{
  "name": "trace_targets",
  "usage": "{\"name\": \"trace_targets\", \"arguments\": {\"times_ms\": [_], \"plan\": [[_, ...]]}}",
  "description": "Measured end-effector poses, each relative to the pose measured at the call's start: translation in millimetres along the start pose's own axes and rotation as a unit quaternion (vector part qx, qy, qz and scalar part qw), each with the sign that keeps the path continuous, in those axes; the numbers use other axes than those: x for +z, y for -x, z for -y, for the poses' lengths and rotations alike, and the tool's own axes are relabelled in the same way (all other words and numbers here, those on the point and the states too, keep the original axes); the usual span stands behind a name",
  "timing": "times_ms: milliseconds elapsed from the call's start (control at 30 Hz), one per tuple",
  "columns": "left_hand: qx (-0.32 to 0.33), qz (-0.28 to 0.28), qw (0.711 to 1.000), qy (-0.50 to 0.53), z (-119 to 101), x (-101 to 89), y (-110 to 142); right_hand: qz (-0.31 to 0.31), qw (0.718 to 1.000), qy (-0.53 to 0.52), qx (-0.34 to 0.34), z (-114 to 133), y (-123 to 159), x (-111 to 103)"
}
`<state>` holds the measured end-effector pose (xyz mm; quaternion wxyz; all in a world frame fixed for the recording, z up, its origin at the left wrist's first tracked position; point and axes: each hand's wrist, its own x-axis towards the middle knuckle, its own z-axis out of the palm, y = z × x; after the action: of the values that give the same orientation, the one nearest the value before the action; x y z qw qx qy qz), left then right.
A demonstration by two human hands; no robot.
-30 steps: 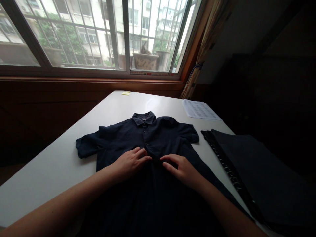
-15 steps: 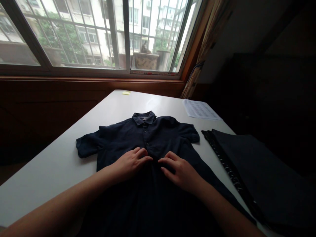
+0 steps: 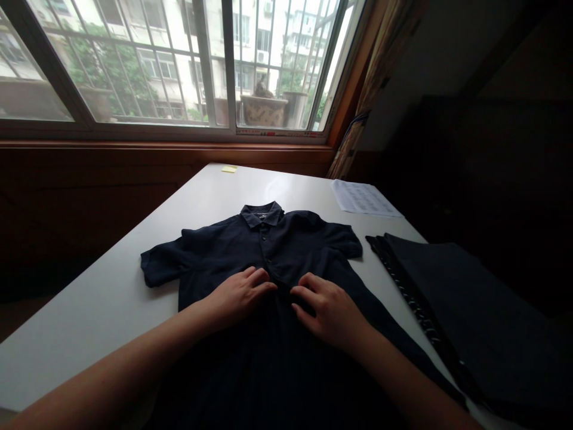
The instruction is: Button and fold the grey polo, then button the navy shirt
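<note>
A dark navy short-sleeved shirt (image 3: pixel 224 251) lies face up, with its collar (image 3: pixel 262 216) at the far end and small buttons down the front. My left hand (image 3: pixel 244 292) rests on the middle of its front, thumb and fingers closed on the cloth beside the button edge. Across that edge, my right hand (image 3: pixel 324 304) has curled fingers on the shirt's other front panel, gripping the fabric there. A short gap separates the two sets of fingertips. Shadow hides the lower shirt and exactly what the fingertips pinch.
The shirt lies on a white table (image 3: pixel 129 239). Dark folded garments (image 3: pixel 465 298) are stacked to the right. Behind them is a printed sheet (image 3: pixel 364 198). A yellow sticky note (image 3: pixel 229 169) lies at the far edge, below a barred window (image 3: pixel 152 65). A curtain (image 3: pixel 358 125) hangs beside it.
The shirt's left side and sleeve have shifted slightly right. My right fingertips have moved a little right, widening the gap between the hands. My left hand has barely moved.
</note>
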<state>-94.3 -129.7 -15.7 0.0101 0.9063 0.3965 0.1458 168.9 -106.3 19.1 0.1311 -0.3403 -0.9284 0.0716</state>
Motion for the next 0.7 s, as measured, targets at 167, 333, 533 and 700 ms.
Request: {"name": "trace_targets", "arguments": {"times_ms": [167, 333, 533, 700], "plan": [[-0.034, -0.033, 0.998, 0.031, 1.5, 0.3, 0.5, -0.016, 1.000, 0.002, -0.012, 3.2, -7.2, 4.7], [0.018, -0.035, 0.999, -0.009, 1.7, -0.3, 0.6, -0.025, 0.998, 0.064, -0.010, 13.6, -16.4, 7.9], [0.060, -0.010, 0.994, -0.091, 0.5, 1.0, 0.6, -0.042, 0.997, 0.072, -0.004, 19.7, -21.5, 5.6], [0.074, -0.048, 0.987, -0.134, -2.5, -9.3, 0.3, -0.103, 0.990, -0.070, 0.063, 10.0, -30.6, -3.8]]}}
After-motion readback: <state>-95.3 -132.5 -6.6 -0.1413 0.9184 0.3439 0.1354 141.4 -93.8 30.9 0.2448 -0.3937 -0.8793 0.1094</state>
